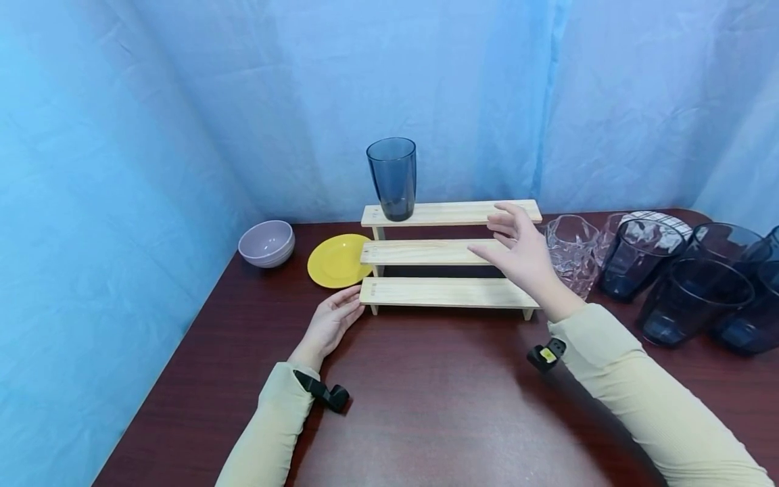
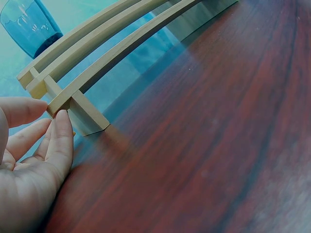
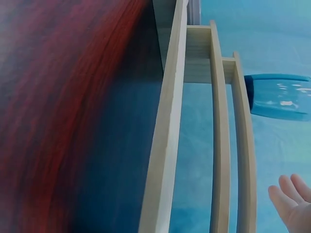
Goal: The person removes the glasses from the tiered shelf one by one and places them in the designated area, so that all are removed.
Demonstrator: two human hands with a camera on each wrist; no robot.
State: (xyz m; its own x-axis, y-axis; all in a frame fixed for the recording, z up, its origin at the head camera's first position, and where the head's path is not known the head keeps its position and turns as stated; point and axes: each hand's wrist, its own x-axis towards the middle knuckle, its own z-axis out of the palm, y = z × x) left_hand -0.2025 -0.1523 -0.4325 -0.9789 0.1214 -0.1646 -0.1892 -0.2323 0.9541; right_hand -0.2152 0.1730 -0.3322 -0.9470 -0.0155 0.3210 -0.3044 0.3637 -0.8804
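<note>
A three-step wooden rack (image 1: 444,292) stands on the dark table. At its near left corner my left hand (image 1: 331,323) pinches the end of the lowest step; the left wrist view shows the thumb (image 2: 24,110) over the edge and fingertips below it. A tall blue-tinted glass (image 1: 394,179) sits upright on the top step's left end. My right hand (image 1: 518,251) hovers over the rack's right part, fingers spread and holding nothing. In the right wrist view, the right hand (image 3: 294,201) shows only partly, at the lower right edge.
Left of the rack lie a yellow plate (image 1: 335,262) and a lilac bowl (image 1: 266,243). Several dark tinted glasses (image 1: 694,301) crowd the table's right side, beside clear wavy glasses (image 1: 571,247) and a white patterned dish (image 1: 660,220). Blue curtain (image 1: 426,88) hangs behind the table.
</note>
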